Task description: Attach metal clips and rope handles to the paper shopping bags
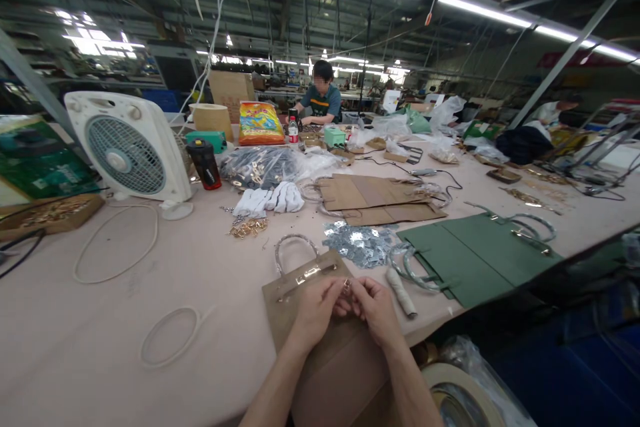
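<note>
A brown bag panel (300,327) with a wrapped handle (295,243) and a gold metal clasp bar (307,275) lies on the table in front of me. My left hand (315,310) and my right hand (376,307) meet over its upper right part. Both pinch a small metal fitting (347,288) between their fingertips. A heap of small silver metal parts (357,243) lies just beyond my hands. A white paper-wrapped roll (403,292) rests right of my right hand.
Green bag panels (475,257) lie at right, brown ones (375,197) behind. A white fan (127,147), black tumbler (205,163), white gloves (270,199), bagged hardware (263,165) and gold fittings (247,228) stand farther back. Another person (323,103) sits at the far end. A tape roll (460,393) sits below the table edge.
</note>
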`<control>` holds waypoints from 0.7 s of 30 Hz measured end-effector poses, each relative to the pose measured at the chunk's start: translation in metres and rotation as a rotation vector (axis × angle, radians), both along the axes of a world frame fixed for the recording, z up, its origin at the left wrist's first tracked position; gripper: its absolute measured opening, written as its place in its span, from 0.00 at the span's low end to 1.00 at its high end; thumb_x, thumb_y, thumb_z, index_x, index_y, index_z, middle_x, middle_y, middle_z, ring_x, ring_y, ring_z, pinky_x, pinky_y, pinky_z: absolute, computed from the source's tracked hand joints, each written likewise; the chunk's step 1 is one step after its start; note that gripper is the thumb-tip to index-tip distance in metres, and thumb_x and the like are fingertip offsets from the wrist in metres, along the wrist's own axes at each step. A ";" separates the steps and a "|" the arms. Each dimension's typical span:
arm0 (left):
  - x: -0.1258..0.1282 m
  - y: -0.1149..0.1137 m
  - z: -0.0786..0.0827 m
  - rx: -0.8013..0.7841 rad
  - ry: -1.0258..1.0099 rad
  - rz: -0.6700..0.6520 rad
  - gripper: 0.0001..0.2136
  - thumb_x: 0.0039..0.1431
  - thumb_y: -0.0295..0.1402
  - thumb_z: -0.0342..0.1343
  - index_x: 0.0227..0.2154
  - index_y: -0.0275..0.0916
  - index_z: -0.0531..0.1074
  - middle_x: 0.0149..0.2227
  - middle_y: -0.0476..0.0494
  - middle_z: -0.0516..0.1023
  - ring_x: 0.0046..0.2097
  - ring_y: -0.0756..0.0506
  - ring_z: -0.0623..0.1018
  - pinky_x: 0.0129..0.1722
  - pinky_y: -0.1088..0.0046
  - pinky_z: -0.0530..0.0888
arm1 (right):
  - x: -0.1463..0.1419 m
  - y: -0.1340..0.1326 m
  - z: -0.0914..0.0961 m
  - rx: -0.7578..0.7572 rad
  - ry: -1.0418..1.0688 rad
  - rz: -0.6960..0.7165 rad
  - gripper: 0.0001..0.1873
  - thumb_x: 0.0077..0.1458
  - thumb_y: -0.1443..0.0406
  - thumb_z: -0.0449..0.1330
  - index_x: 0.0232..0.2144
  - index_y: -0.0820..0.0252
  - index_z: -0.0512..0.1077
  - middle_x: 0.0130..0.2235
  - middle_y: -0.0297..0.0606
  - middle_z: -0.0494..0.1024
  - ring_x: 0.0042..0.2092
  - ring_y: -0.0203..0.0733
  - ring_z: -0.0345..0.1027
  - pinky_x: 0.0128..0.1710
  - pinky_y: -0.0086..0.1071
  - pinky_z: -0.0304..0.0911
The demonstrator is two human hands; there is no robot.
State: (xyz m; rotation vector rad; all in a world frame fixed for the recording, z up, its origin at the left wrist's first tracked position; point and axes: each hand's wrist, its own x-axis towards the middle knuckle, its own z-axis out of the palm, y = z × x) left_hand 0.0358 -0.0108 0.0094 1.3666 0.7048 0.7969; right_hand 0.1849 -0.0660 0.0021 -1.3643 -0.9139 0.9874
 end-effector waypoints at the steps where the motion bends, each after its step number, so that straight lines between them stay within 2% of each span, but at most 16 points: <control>1: 0.000 0.002 -0.001 -0.080 -0.016 -0.006 0.19 0.66 0.49 0.57 0.44 0.37 0.78 0.33 0.44 0.82 0.33 0.47 0.81 0.33 0.73 0.79 | 0.001 0.000 0.000 -0.005 0.001 0.018 0.24 0.58 0.45 0.65 0.27 0.58 0.72 0.17 0.27 0.67 0.19 0.32 0.54 0.20 0.27 0.46; 4: -0.003 0.006 0.002 -0.239 -0.050 -0.020 0.19 0.58 0.50 0.66 0.38 0.37 0.75 0.32 0.45 0.82 0.33 0.49 0.81 0.32 0.77 0.76 | 0.004 0.000 0.000 -0.012 0.009 0.075 0.23 0.57 0.46 0.66 0.27 0.59 0.71 0.17 0.26 0.66 0.19 0.31 0.52 0.20 0.27 0.44; 8: -0.007 0.006 0.011 -0.343 -0.094 -0.089 0.20 0.53 0.47 0.71 0.36 0.37 0.73 0.31 0.48 0.80 0.32 0.52 0.80 0.31 0.81 0.74 | 0.010 0.000 0.002 -0.015 0.068 0.155 0.24 0.57 0.46 0.67 0.25 0.59 0.70 0.18 0.26 0.67 0.19 0.30 0.52 0.20 0.27 0.42; 12: -0.004 0.000 0.015 -0.407 -0.166 -0.230 0.24 0.51 0.43 0.74 0.47 0.38 0.75 0.33 0.48 0.80 0.33 0.52 0.79 0.33 0.81 0.73 | 0.013 0.000 0.003 -0.041 0.117 0.201 0.25 0.54 0.45 0.68 0.25 0.59 0.69 0.19 0.26 0.68 0.19 0.29 0.52 0.19 0.26 0.42; 14: 0.001 -0.004 0.012 -0.402 -0.209 -0.242 0.25 0.53 0.42 0.73 0.50 0.37 0.76 0.34 0.46 0.80 0.34 0.52 0.79 0.34 0.80 0.74 | 0.013 0.000 0.003 -0.031 0.118 0.186 0.24 0.55 0.46 0.68 0.27 0.59 0.70 0.19 0.26 0.68 0.20 0.30 0.54 0.20 0.26 0.44; 16: 0.006 -0.008 0.006 -0.375 -0.263 -0.171 0.22 0.55 0.41 0.72 0.49 0.35 0.78 0.34 0.45 0.81 0.34 0.52 0.79 0.37 0.79 0.75 | 0.012 -0.003 0.001 0.017 0.099 0.143 0.22 0.58 0.47 0.66 0.29 0.59 0.72 0.21 0.28 0.70 0.22 0.32 0.58 0.21 0.27 0.49; 18: 0.010 -0.010 -0.002 -0.346 -0.311 -0.046 0.19 0.55 0.40 0.72 0.46 0.36 0.80 0.36 0.45 0.81 0.36 0.51 0.79 0.40 0.78 0.76 | 0.009 -0.007 0.000 0.101 0.067 0.069 0.19 0.61 0.49 0.65 0.32 0.58 0.74 0.25 0.30 0.72 0.25 0.34 0.62 0.25 0.28 0.55; 21: 0.013 -0.011 -0.011 -0.274 -0.334 0.107 0.19 0.52 0.39 0.74 0.45 0.38 0.81 0.40 0.45 0.83 0.39 0.49 0.81 0.43 0.74 0.79 | 0.006 -0.014 -0.003 0.195 0.003 -0.009 0.14 0.59 0.53 0.68 0.36 0.56 0.75 0.29 0.32 0.75 0.29 0.36 0.66 0.30 0.29 0.62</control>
